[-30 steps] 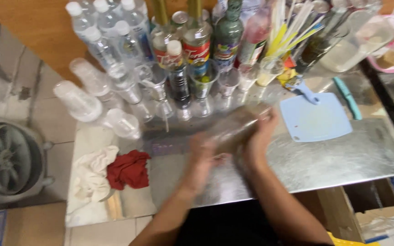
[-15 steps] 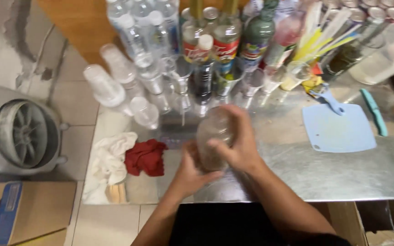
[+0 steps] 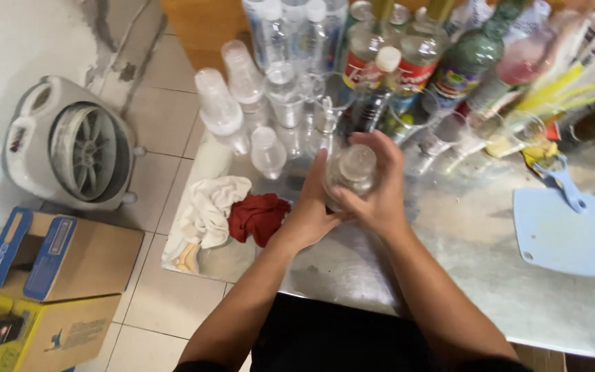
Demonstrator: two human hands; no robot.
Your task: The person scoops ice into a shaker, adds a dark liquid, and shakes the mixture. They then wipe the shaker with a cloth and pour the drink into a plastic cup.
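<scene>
1. Far left on the tiled floor there's a cardboard box (image 3: 60,258) with a blue panel, and behind it a grey and white fan (image 3: 77,145) tipped back against the wall.
2. Next over, on the left end of the metal counter (image 3: 463,275), a white rag (image 3: 208,210) lies bunched up with a red cloth (image 3: 257,215) touching its right side.
3. Behind the cloths stands a bunch of clear plastic bottles (image 3: 225,107), some upside down, and empty glasses crowd in just right of them.
4. Left hand (image 3: 311,213): it's cupped against the left side and bottom of a clear glass jar (image 3: 351,172), fingers closed around it, thumb pointing up along the side.
5. The jar sits right between both hands, held up over the counter near the front of the bottle rows. It's see-through, roundish, looks empty, and its mouth faces roughly toward the camera. It's a bit blurry, so I can't tell any finer detail.
6. Right hand (image 3: 383,186): wrapped over the top and right side of the jar, fingers curled down around it.
7. Behind the hands are taller bottles (image 3: 418,65) with red labels, plus a green one.
8. Further right, yellow straws (image 3: 573,86) lean in a bundle.
9. On the far right, a light blue cutting board (image 3: 573,231) lies flat on the counter, well apart from the hands.
</scene>
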